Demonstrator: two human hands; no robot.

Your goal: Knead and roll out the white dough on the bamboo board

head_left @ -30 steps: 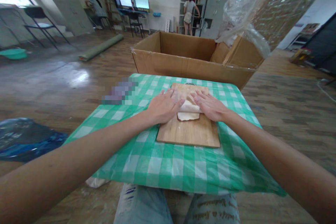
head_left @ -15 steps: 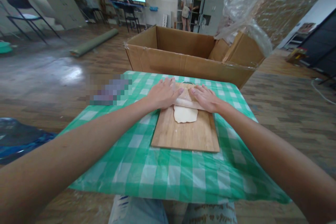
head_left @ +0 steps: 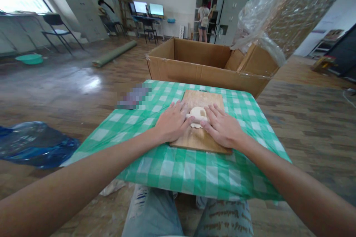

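A pale rolling pin (head_left: 196, 118) lies crosswise over a flat piece of dough (head_left: 198, 111), which shows on both sides of it. Under the dough is a wooden cutting board (head_left: 191, 140) with a metal handle at its far end. My left hand (head_left: 174, 121) rests palm down on the pin's left end, fingers stretched forward and the thumb pointing inward. On the right end lies my right hand (head_left: 221, 125), also flat, with its fingers spread and its thumb toward the middle. The palms cover the pin's ends.
A green checked cloth (head_left: 155, 166) covers the table. Past it stands a large cardboard box (head_left: 200, 72) with plastic wrap. A blurred-out item (head_left: 133, 97) lies at the table's left edge, and a blue plastic bag (head_left: 39, 144) is beyond on the left. Two people are in the background.
Both hands and the rolling pin have moved toward me over the dough, uncovering its far part. The camera view has also shifted.
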